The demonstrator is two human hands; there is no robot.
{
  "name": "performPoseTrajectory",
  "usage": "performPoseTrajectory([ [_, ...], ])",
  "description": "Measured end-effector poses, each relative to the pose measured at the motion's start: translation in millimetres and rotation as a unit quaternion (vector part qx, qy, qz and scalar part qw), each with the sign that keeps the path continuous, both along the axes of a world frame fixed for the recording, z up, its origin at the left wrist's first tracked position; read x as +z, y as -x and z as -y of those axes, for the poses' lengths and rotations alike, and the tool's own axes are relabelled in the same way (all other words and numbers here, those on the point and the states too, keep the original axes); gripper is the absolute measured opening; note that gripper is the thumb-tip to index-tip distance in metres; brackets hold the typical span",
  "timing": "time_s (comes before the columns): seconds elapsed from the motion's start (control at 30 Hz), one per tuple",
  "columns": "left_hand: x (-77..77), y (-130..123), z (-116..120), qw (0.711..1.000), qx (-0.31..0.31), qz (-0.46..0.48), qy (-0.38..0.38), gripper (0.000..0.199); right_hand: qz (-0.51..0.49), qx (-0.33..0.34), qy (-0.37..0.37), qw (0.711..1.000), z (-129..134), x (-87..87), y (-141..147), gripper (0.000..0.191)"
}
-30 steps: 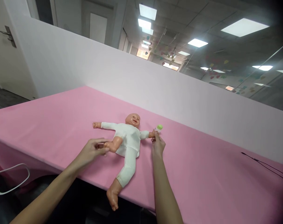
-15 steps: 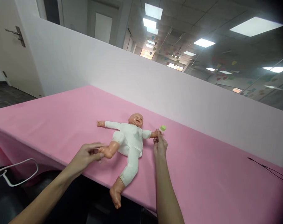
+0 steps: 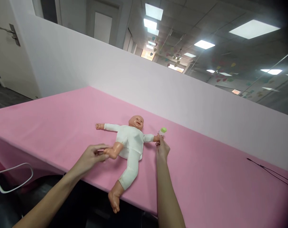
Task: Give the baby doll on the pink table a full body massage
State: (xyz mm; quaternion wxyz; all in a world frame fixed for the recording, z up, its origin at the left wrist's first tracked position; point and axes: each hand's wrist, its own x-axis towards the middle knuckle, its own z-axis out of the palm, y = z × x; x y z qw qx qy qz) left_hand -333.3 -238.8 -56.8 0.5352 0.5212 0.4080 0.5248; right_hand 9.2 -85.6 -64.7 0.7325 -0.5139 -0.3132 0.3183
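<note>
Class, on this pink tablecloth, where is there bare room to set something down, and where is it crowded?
Bare: the wide pink tablecloth between the right hand and the black cord; also left of the doll, behind the left hand. Crowded: the doll's middle, and the small green-topped object at the doll's outstretched hand.

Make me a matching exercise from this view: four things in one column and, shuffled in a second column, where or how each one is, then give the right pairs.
Things:
1. Left hand
2. Right hand
3. Green-capped item
4. Black cord

Places and states:
A. Lying at the right of the pink tablecloth
B. Sticking up above fingertips
C. At the doll's bent foot
D. Pinched shut beside the baby doll's hand

Pairs: 1-C, 2-D, 3-B, 4-A
</note>
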Motion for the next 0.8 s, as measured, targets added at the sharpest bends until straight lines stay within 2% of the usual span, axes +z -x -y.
performPoseTrajectory([
  [0.07, -11.6, 20, 27, 0.999, -0.024, -0.021, 0.006, 0.033, -0.012, -0.058, 0.034, 0.998, -6, -12.7, -17, 0.047],
  [0.17, -32.5, 41, 59, 0.995, -0.079, -0.048, 0.044, 0.029, -0.004, -0.091, 0.095, 0.991, -7, -25.4, -34, 0.046],
  [0.27, -43.6, 49, 73, 0.991, -0.091, -0.062, 0.072, 0.029, -0.022, -0.107, 0.096, 0.989, -6, -23.0, -37, 0.043],
  [0.33, -39.7, 47, 71, 0.992, -0.086, -0.057, 0.07, 0.029, -0.056, -0.097, 0.047, 0.993, -4, -13.3, -30, 0.041],
  [0.4, -27.8, 40, 61, 0.995, -0.073, -0.044, 0.057, 0.03, -0.07, -0.051, -0.01, 0.996, -2, -0.9, -18, 0.041],
  [0.47, -12.9, 26, 44, 0.998, -0.049, -0.03, 0.033, 0.029, -0.04, 0.025, -0.045, 0.998, 4, 10.3, -1, 0.043],
  [0.53, -0.5, 8, 21, 1.0, -0.02, -0.018, 0.01, 0.032, 0.027, 0.111, -0.041, 0.993, 13, 18.3, 17, 0.044],
  [0.63, 9.1, -22, -18, 1.0, 0.006, -0.003, -0.004, 0.043, 0.135, 0.221, -0.003, 0.966, 28, 24.4, 39, 0.042],
  [0.7, 11.1, -36, -39, 1.0, 0.007, 0.009, -0.004, 0.044, 0.174, 0.255, 0.007, 0.951, 33, 26.1, 46, 0.043],
  [0.8, 11.1, -40, -48, 1.0, 0.002, 0.015, 0.002, 0.042, 0.171, 0.235, 0.003, 0.957, 33, 26.3, 42, 0.044],
])
